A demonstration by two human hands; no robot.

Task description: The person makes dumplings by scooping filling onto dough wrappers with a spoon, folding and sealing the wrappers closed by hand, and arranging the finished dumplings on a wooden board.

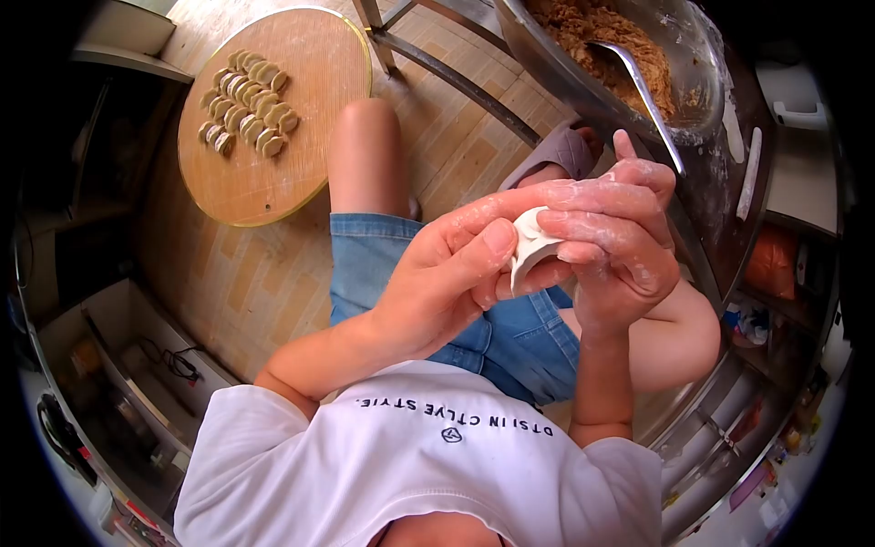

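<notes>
l hand (pixel 428 283) & floury r hand (pixel 633 242) both grasp the white dough piece (pixel 529 239), pinched btwn them & held above the lap (pixel 492 337); it's curved, w/ a hollow underside. upper l: rows of pale dumplings (pixel 241 89) on a round wooden board (pixel 324 82). upper r: bowl (pixel 697 55) w/ brown mix (pixel 602 32), metal spoon (pixel 643 93) in it, handle over rim. thin white stick (pixel 749 173) lies nearby on dark table (pixel 722 201).
</notes>
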